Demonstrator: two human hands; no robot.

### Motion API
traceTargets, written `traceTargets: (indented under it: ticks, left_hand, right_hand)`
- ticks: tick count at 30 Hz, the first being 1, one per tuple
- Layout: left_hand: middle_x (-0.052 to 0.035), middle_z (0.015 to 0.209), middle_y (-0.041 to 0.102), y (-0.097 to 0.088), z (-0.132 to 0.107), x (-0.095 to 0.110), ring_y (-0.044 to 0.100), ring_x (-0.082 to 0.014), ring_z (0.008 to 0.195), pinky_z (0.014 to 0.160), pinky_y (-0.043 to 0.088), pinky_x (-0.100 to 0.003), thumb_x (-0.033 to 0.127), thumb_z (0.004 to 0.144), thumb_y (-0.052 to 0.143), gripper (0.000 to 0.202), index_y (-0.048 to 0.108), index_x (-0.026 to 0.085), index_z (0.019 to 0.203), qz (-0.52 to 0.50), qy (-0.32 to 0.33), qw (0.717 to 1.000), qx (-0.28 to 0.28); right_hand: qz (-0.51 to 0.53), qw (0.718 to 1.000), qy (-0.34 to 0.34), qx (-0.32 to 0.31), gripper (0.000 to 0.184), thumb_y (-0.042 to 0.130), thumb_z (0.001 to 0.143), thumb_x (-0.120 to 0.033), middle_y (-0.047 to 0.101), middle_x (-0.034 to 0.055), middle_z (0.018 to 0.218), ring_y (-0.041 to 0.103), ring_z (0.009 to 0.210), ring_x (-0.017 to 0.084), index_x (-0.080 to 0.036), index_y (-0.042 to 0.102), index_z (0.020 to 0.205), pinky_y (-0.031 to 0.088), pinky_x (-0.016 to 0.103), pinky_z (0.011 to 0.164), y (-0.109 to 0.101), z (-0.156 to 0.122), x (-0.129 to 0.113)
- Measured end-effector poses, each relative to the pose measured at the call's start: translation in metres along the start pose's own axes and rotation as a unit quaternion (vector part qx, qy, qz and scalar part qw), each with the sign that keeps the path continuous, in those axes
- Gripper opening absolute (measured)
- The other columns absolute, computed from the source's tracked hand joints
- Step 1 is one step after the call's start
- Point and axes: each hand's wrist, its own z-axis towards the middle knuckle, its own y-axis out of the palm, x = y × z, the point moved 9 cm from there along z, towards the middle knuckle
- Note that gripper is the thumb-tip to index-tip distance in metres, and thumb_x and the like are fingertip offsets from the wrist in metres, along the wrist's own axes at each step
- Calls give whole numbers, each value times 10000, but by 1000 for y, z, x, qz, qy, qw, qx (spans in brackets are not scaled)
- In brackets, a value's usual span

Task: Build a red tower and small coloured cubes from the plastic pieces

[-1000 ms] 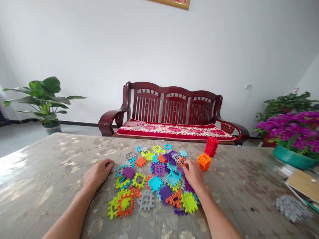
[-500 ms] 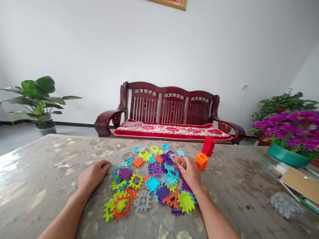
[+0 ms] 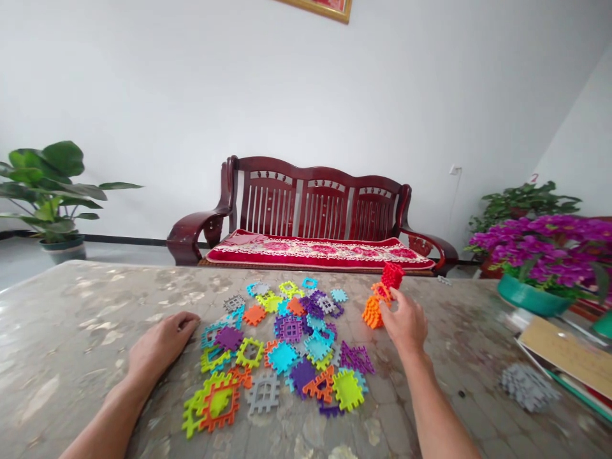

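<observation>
- Orange marks the spot: the orange piece (image 3: pixel 378 294) is at the right hand's fingertips, above or against the orange stack (image 3: pixel 372 312); whether they touch cannot be told.
- The step in hand looks like setting that piece on its own colour; to do it well, the person would best keep it flat, match its toothed edge to the one below, and let go gently.
- The red stack (image 3: pixel 393 275) rises just behind, so a light, short motion seems wise; a knock there could topple it.
- The right hand (image 3: pixel 406 322) reaches forward, wrist low, thumb and index finger seemingly pinching the piece; the other fingers curl inward.
- The left hand (image 3: pixel 160 341) rests on the table (image 3: pixel 43 363), well apart from the right; its fingers are loosely curled, and whether anything lies under them cannot be told.
- Between the forearms lie the scattered pieces (image 3: pixel 283 357), some overlapping; neither hand touches them.
</observation>
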Motion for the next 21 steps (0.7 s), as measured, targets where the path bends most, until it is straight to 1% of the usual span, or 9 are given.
traceTargets:
  ticks: [3,7,11,14,16,17,19,21]
  left_hand:
    - [-66,1078,743,3,2,-3,673,-275,934,656,448,-296,491,877,417,394,704,285,1050,-2,-1,1000,0]
    - [-70,1079,739,6,5,-6,668,-281,941,670,448,-303,510,875,404,412,696,289,1065,-5,1,1000,-6]
    - [-78,1093,730,7,4,-5,666,-285,962,682,443,-310,500,893,360,435,681,286,1095,3,-6,1000,-21]
    - [-77,1085,732,5,3,-4,669,-288,961,677,443,-310,494,892,363,429,685,284,1082,2,-6,1000,-20]
    - [-73,1084,735,5,3,-4,671,-288,956,667,444,-307,497,884,379,420,691,287,1070,1,-7,1000,-13]
    - [-73,1085,735,5,3,-4,671,-287,955,665,445,-305,498,881,386,417,693,288,1069,1,-6,1000,-10]
    - [-75,1093,734,5,4,-5,668,-286,959,672,449,-304,501,880,388,419,691,288,1076,3,-7,1000,-10]
    - [-79,1113,726,7,6,-6,665,-284,972,686,452,-306,500,890,369,428,685,288,1088,5,-7,1000,-15]
  right_hand:
    - [-23,999,2,-26,447,543,826,-387,716,97,1079,599,973,283,-227,644,1230,405,367,816,5,0,4]
    - [-17,999,9,-33,467,553,819,-397,714,86,1107,598,976,293,-232,628,1249,400,382,823,7,-1,6]
    - [22,999,28,-29,498,559,807,-399,712,55,1133,594,979,283,-235,598,1275,393,382,854,9,-2,11]
    - [70,997,36,-1,494,556,796,-402,718,45,1120,597,967,272,-215,602,1251,400,369,866,8,-2,13]
    - [112,993,15,23,489,552,789,-409,719,55,1108,595,972,263,-195,610,1225,406,356,878,8,-5,8]
    - [129,991,-6,28,486,553,786,-415,717,65,1105,592,979,261,-187,616,1211,407,353,888,9,-7,2]
    - [143,987,-62,25,471,563,784,-423,710,82,1105,581,995,263,-183,631,1184,399,359,914,12,-14,-14]
    - [136,983,-122,6,448,585,788,-423,702,89,1112,567,1017,268,-196,644,1170,381,373,938,18,-23,-33]
